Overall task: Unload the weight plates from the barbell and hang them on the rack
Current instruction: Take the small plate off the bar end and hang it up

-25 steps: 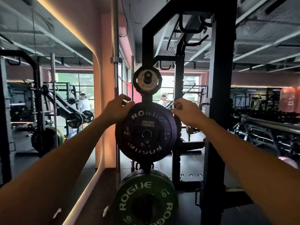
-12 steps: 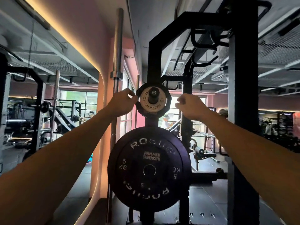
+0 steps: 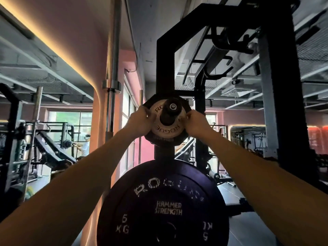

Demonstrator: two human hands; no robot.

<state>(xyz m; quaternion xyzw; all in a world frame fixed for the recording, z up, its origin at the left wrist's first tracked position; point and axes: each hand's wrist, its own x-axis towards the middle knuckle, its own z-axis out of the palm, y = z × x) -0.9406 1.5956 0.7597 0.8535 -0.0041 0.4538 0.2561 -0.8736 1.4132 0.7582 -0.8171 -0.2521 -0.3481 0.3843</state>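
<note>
both hands grip the small round pale-faced rogue plate [image 3: 160,128] on the upper peg [image 3: 171,108] of the black steel rack [image 3: 164,59]. left hand [image 3: 140,121] and right hand [image 3: 196,122] curl their fingers round its opposite edges. below hangs a large black 5 kg plate [image 3: 163,205].

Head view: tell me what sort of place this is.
A gym, most likely its free-weights area. A black rack carries a 5 kg Rogue plate and, on an upper peg, a small plate held by the left hand and right hand. A barbell stands upright beside it.
</note>
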